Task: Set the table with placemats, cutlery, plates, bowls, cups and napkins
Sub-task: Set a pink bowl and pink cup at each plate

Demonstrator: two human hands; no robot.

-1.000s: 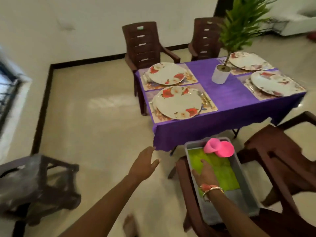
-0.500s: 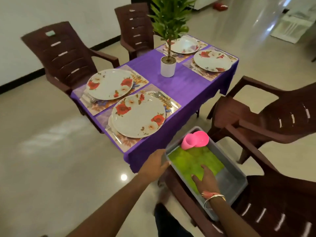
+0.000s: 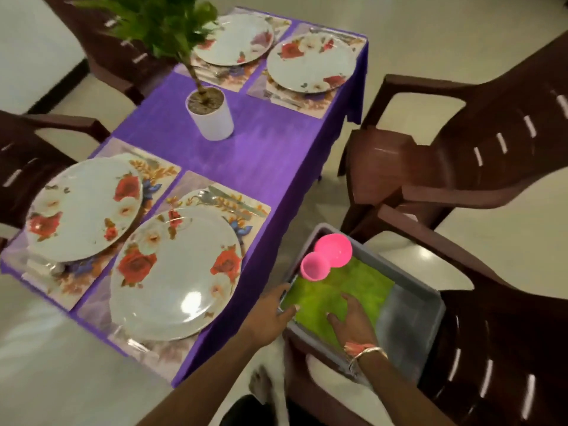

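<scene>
Now the purple-clothed worktop [image 3: 270, 155] is standing just left of the grey tub [image 3: 408, 330], carrying four flowered plates [image 3: 172, 272] on placemats [image 3: 236, 204]. A brown chair [image 3: 504, 348] is bearing the tub on its seat. Inside the tub, green napkins [image 3: 338, 287] are lying flat, and at the tub's far end a pink bowl [image 3: 336, 250] is sitting with a pink cup [image 3: 315, 267] touching it. The left hand [image 3: 270, 312] is gripping the tub's left rim, thumb inside. The right hand [image 3: 353, 321] is pressing spread fingers flat on the napkins.
</scene>
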